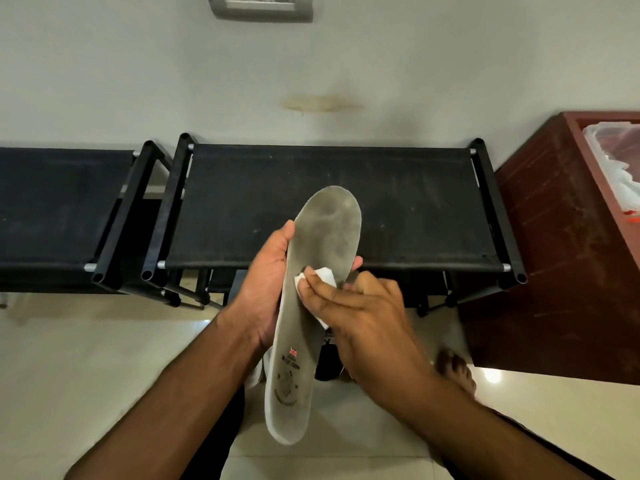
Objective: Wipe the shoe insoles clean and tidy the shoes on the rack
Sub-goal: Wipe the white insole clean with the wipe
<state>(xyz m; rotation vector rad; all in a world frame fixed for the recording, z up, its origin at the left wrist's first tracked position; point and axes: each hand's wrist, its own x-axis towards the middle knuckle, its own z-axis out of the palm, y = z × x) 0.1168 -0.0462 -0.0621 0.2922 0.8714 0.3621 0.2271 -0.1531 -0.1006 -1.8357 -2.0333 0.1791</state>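
Observation:
A long grey insole (323, 237), soiled and printed with a small flag logo near the heel, is held upright in front of the black shoe rack (329, 202). My left hand (265, 282) grips it from the left edge, fingertips wrapping round its back. My right hand (360, 306) presses a white wipe (320, 275) against the middle of the insole, fingers curled round the wipe. Below the hands, partly hidden, a shoe (325, 362) stands on the floor.
A second black rack (62, 206) stands to the left. A dark red wooden cabinet (561, 244) with a plastic bag on top is at the right. My bare foot (457, 370) rests on the glossy tiled floor (104, 348). A wall is behind.

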